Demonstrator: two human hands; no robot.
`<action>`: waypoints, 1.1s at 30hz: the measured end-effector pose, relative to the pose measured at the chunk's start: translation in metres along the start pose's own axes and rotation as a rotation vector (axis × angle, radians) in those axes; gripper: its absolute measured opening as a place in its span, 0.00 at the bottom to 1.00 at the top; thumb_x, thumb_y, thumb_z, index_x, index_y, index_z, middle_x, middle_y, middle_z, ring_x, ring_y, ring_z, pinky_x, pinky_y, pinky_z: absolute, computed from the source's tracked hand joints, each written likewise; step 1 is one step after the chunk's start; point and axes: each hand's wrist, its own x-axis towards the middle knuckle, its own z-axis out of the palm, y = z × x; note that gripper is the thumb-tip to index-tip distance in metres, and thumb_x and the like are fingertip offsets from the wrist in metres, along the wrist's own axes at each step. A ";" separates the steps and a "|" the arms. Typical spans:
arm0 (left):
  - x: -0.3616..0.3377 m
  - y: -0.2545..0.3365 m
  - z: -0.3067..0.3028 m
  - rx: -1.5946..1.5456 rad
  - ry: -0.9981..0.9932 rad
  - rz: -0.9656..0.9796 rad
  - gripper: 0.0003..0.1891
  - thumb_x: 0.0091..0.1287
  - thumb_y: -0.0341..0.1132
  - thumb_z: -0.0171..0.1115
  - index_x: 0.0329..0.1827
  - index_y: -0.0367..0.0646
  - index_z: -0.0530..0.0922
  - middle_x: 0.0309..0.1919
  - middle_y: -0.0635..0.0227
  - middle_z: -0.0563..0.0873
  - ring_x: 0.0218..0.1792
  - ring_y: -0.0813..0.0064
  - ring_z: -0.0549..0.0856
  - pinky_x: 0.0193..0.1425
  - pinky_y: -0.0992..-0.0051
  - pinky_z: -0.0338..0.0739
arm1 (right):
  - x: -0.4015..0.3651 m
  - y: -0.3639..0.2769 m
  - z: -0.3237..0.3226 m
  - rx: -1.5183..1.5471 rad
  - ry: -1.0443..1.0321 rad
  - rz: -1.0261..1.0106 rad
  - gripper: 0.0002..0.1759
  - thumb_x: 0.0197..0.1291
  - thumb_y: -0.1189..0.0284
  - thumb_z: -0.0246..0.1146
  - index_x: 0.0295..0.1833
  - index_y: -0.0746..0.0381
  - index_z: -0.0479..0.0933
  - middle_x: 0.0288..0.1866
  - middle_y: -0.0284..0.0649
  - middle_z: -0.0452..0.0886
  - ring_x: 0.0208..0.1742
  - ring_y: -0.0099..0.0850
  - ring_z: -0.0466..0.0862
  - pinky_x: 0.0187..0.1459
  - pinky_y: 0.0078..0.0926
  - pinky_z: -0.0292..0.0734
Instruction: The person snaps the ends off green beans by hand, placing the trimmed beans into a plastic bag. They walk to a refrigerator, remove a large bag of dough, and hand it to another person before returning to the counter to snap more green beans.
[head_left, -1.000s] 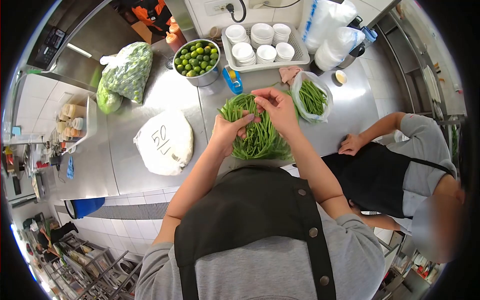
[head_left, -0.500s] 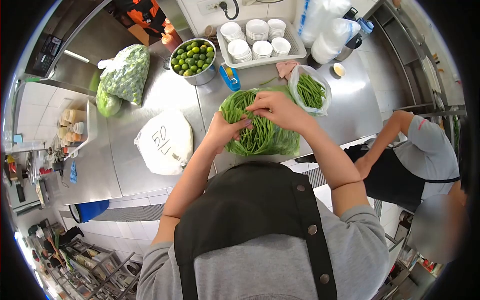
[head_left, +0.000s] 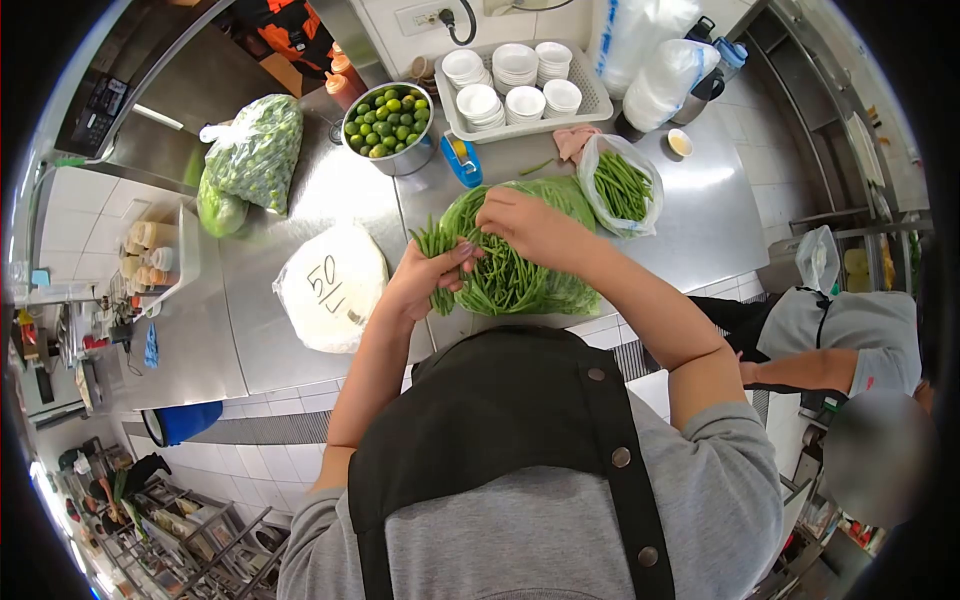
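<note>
Two hands, head view: both work at the front edge of the steel counter (head_left: 700,225).
Left hand (head_left: 418,282): fingers wrapped tight around a bunch of green beans (head_left: 434,246), whose tips fan upward.
Right hand (head_left: 522,226): curled down onto the bean pile (head_left: 508,275); it may be pinching a bean, but I cannot tell.
Bean pile: lies on its plastic bag, just beside the held bunch.
Left of hands: white sack marked 50 (head_left: 330,288).
Behind: bowl of limes (head_left: 390,122), tray of white bowls (head_left: 596,98), small bag of beans (head_left: 622,186).
Right: a co-worker's arm (head_left: 815,368), bent low, well apart.
</note>
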 end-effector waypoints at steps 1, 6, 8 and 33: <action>0.000 -0.001 0.001 -0.039 -0.006 0.019 0.08 0.74 0.32 0.64 0.46 0.35 0.81 0.28 0.72 0.81 0.18 0.87 0.66 0.24 0.82 0.64 | 0.000 -0.003 0.000 0.062 0.033 0.048 0.04 0.62 0.80 0.62 0.43 0.66 0.75 0.42 0.46 0.77 0.47 0.46 0.81 0.46 0.41 0.76; 0.015 -0.003 0.014 -0.198 0.114 0.071 0.10 0.76 0.33 0.62 0.50 0.34 0.79 0.31 0.74 0.80 0.20 0.90 0.67 0.26 0.85 0.65 | 0.004 0.005 0.026 0.122 0.339 0.196 0.03 0.65 0.79 0.62 0.42 0.66 0.77 0.39 0.47 0.78 0.40 0.48 0.80 0.42 0.40 0.75; 0.025 -0.004 0.015 -0.315 0.116 0.098 0.10 0.76 0.34 0.61 0.50 0.34 0.79 0.31 0.75 0.79 0.21 0.92 0.67 0.27 0.86 0.66 | 0.012 0.009 0.042 0.170 0.494 0.269 0.02 0.65 0.79 0.62 0.42 0.67 0.77 0.38 0.47 0.78 0.40 0.49 0.80 0.42 0.40 0.75; 0.021 0.027 0.023 -0.373 0.179 0.200 0.15 0.76 0.35 0.62 0.57 0.34 0.75 0.46 0.61 0.87 0.22 0.91 0.68 0.26 0.86 0.71 | -0.011 0.060 0.020 0.085 -0.164 0.579 0.12 0.54 0.68 0.72 0.26 0.66 0.84 0.22 0.49 0.82 0.25 0.41 0.83 0.36 0.36 0.77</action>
